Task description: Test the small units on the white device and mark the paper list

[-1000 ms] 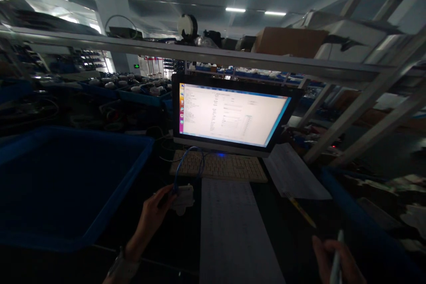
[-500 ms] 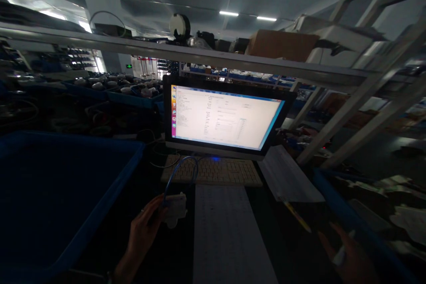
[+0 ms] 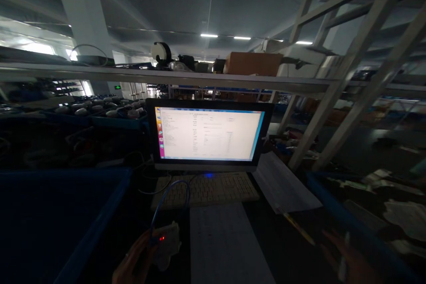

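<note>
1. A deep blue plastic bin (image 3: pixel 63 213) stands at the left of the bench; its inside is too dark to read. A second blue bin (image 3: pixel 328 199) at the right holds pale scraps of paper
2. Farther back on the left, blue trays (image 3: pixel 109 117) carry rows of rounded pale parts
3. The left hand (image 3: pixel 135 262) has its fingers wrapped around a small white box (image 3: pixel 168 244) with a red light, low at the bench's front edge, just left of a long printed sheet (image 3: pixel 226 244). A thin blue cable (image 3: pixel 169 195) loops up from it toward the pale keyboard (image 3: pixel 206 188)
4. The right hand (image 3: pixel 349 262) shows blurred; its fingers are loosely spread with a thin white pen (image 3: pixel 343 257) among them
5. Since half a second ago the view has tipped upward, so both hands sit lower, and the box's red light now shows
</note>
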{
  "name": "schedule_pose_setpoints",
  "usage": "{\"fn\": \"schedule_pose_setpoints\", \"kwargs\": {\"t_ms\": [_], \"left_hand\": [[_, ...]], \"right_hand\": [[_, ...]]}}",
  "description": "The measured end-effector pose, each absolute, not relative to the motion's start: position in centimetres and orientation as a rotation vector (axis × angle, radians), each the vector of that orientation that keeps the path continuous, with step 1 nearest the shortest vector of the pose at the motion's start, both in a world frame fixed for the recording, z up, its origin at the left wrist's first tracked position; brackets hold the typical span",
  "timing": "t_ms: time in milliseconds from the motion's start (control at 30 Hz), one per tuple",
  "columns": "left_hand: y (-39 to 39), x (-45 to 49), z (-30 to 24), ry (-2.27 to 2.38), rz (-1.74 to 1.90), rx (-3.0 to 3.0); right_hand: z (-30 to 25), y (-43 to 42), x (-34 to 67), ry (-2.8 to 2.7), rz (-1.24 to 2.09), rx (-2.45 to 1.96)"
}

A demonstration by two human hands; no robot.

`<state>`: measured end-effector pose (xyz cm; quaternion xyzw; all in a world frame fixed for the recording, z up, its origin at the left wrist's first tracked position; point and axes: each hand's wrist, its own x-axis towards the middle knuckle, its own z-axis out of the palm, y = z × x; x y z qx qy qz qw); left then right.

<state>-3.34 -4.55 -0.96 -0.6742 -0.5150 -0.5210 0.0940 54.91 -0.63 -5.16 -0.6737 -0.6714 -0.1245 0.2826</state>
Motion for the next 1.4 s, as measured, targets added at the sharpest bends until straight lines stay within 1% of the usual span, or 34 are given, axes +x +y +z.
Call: {"fn": "schedule_pose_setpoints", "kwargs": {"t_ms": [167, 300, 567, 900, 1400], "left_hand": [[-4.4, -3.6, -1.5, -1.545, -1.552, -1.938], [-4.7, -3.5, -1.0, -1.555, -1.496, -1.983], [-4.8, -2.6, 0.1, -1.541, -1.534, -1.98], [-4.8, -2.5, -0.1, -1.56, -1.582, -2.017], [-5.0, -2.3, 0.2, -1.61, -1.608, -2.008]], "right_hand": [[-5.4, -0.6, 54.8, -1.813, -0.422, -1.794], [-5.6, -0.5, 54.9, -1.82, -0.47, -1.771], [-6.0, -0.6, 55.2, -1.846, -0.495, -1.777], [-2.4, -1.8, 52.8, -1.819, -0.684, -1.692], [-2.0, -2.0, 52.6, -1.827, -0.751, -1.589]]}}
